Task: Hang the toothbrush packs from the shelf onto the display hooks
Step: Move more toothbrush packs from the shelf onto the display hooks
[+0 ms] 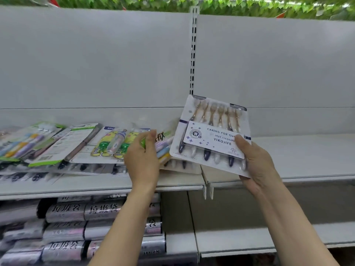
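My right hand grips the lower right corner of a white toothbrush pack with navy and white handles, held tilted above the shelf. My left hand rests on a pastel-coloured pack in the pile, fingers curled around its edge. More toothbrush packs lie overlapping on the shelf to the left: a yellow children's pack and green-edged packs. No display hooks are visible on the back panel.
A slotted upright splits the grey back panel. The shelf section on the right holds nothing. Rolls of bin bags fill the lower left shelf. Green leaves hang along the top.
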`<state>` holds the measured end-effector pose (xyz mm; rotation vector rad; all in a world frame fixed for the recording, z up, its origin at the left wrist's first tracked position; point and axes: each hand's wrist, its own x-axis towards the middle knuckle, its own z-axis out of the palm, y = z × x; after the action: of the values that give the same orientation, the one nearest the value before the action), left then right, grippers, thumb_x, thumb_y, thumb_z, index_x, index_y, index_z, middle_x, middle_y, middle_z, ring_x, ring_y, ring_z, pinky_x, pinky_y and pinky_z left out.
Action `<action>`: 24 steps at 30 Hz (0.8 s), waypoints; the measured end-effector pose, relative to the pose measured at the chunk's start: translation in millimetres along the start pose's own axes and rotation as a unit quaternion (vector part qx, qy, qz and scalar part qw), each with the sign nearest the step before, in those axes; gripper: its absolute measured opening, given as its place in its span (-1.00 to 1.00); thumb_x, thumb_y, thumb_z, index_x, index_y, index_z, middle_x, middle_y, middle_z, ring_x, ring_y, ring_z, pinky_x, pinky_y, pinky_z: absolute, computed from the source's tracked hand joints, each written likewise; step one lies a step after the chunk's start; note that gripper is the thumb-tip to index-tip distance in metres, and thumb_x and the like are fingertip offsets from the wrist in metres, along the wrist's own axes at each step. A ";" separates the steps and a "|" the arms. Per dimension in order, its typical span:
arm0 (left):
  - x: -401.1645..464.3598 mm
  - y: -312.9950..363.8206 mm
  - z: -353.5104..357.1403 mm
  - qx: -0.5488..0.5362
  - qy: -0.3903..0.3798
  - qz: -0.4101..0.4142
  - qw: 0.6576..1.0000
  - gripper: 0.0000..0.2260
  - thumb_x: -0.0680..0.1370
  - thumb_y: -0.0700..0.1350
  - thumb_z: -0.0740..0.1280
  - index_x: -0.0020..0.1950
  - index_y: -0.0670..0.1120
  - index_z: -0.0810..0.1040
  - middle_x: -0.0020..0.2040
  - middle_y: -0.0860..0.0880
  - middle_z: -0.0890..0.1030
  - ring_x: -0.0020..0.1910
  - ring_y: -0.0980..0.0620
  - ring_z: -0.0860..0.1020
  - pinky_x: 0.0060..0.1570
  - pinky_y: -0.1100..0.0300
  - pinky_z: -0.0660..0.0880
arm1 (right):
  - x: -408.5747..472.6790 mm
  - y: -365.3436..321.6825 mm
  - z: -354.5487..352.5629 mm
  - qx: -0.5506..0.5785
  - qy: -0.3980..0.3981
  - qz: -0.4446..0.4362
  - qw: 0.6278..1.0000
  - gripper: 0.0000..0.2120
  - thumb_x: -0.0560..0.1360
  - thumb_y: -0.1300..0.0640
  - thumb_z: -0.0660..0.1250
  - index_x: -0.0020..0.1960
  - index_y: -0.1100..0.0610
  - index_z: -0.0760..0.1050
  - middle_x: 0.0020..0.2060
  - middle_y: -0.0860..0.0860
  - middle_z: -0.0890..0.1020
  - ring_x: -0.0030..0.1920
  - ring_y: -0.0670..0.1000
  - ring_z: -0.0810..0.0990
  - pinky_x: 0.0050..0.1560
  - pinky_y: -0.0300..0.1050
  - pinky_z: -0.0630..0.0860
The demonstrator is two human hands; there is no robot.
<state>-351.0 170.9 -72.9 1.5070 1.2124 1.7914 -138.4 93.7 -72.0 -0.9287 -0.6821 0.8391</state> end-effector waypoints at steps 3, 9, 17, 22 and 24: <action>-12.5 0.3 -13.5 -0.056 0.072 -0.081 0.992 -0.84 0.61 0.03 0.33 -0.17 0.12 0.55 -0.20 0.31 0.53 -0.18 0.35 0.53 -0.19 0.49 0.35 | -14.5 5.7 -1.1 -0.002 -0.005 0.002 1.000 -0.66 0.56 0.07 0.40 0.23 0.27 0.57 0.00 0.18 0.72 -0.32 0.00 0.67 -0.39 -0.18 0.57; -32.8 -1.5 -62.3 -0.128 0.118 -0.154 0.973 -0.81 0.55 0.05 0.41 -0.17 -0.03 0.61 -0.14 0.03 0.64 -0.14 0.13 0.56 -0.08 0.22 0.46 | -39.1 33.1 24.4 0.022 -0.033 0.020 0.999 -0.71 0.56 0.08 0.40 0.19 0.22 0.57 0.01 0.15 0.73 -0.13 0.06 0.71 -0.27 -0.13 0.63; -39.5 -10.0 -191.8 -0.242 0.087 -0.224 0.940 -0.53 0.31 -0.02 0.50 0.13 -0.22 0.58 -0.11 -0.12 0.67 -0.31 0.03 0.61 -0.30 0.18 0.57 | -70.5 73.4 121.6 -0.007 -0.137 0.042 0.990 -0.75 0.48 0.03 0.42 0.09 0.14 0.61 -0.08 0.04 0.76 -0.16 -0.02 0.73 -0.22 -0.16 0.66; -43.4 -22.0 -310.5 -0.235 0.085 -0.215 0.944 -0.66 0.30 -0.17 0.47 0.06 -0.18 0.62 -0.07 -0.13 0.72 -0.19 -0.03 0.69 -0.16 0.04 0.67 | -113.8 105.7 212.9 -0.050 -0.265 0.081 0.960 -0.66 0.46 0.10 0.44 0.18 0.23 0.58 -0.06 0.09 0.75 -0.15 0.01 0.73 -0.24 -0.09 0.68; -45.0 -27.8 -362.3 -0.222 0.100 -0.216 0.945 -0.66 0.32 -0.21 0.47 0.09 -0.22 0.62 -0.06 -0.15 0.72 -0.15 -0.08 0.69 -0.09 -0.03 0.66 | -138.7 123.3 255.5 -0.048 -0.307 0.100 0.945 -0.69 0.51 0.18 0.42 0.21 0.28 0.55 -0.03 0.17 0.73 -0.19 0.07 0.72 -0.31 -0.07 0.65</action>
<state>-688.3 35.2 -116.3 0.7538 1.0342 1.7795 -452.5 121.1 -88.6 -0.8308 -1.1864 1.3092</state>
